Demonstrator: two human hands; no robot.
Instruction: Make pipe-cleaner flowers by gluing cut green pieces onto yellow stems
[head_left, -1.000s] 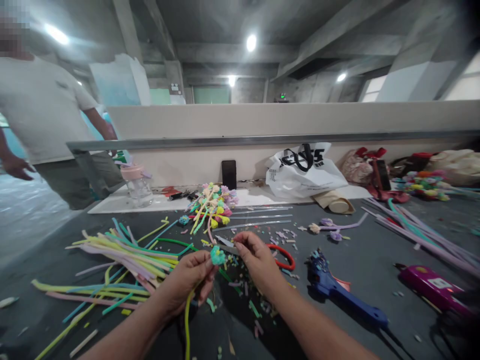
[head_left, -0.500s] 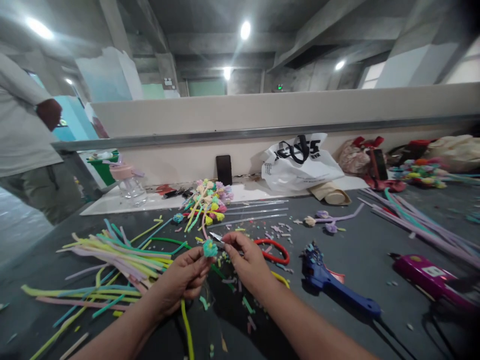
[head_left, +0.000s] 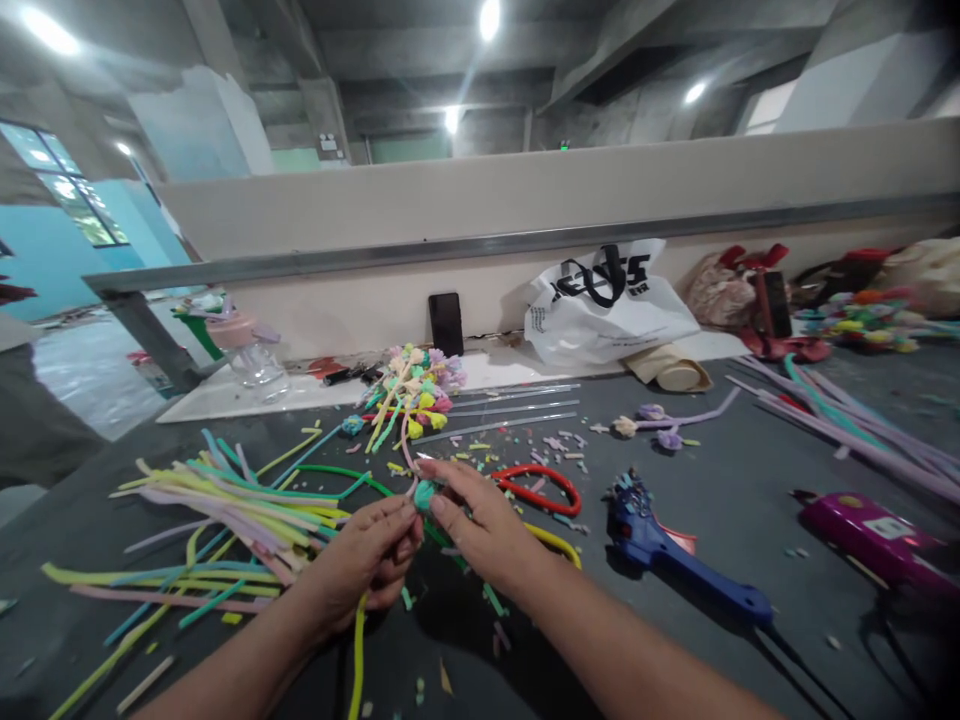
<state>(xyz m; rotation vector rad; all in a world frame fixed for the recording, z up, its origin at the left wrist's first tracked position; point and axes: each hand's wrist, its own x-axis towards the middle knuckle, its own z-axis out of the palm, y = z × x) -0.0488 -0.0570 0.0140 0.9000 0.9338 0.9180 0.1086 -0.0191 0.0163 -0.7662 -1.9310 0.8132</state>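
Over the dark table, my left hand (head_left: 379, 550) is closed in a pinch on a small teal fuzzy flower (head_left: 424, 494). My right hand (head_left: 476, 515) touches the flower's right side with thumb and fingertips; a thin metal tip (head_left: 422, 457) shows above its fingers, the rest of that tool hidden. A yellow-green stem (head_left: 358, 660) hangs below my left hand. Scissors with red handles (head_left: 541, 490) lie just beyond my right hand. To the left is a heap of pastel fuzzy stems (head_left: 240, 510). Behind my hands lies a multicoloured flower bunch (head_left: 420, 390).
Right of my hands lie a blue glue gun (head_left: 675, 570) and a magenta tool (head_left: 870, 535), both with cords. A clear bottle (head_left: 259, 365), phone (head_left: 446, 324) and white bag (head_left: 600, 315) line the back. Cut scraps dot the table (head_left: 600, 640).
My right fingers have closed in on the teal flower, and the metal tip shows less. The view has shifted a little; the person at the left is now mostly out of frame.
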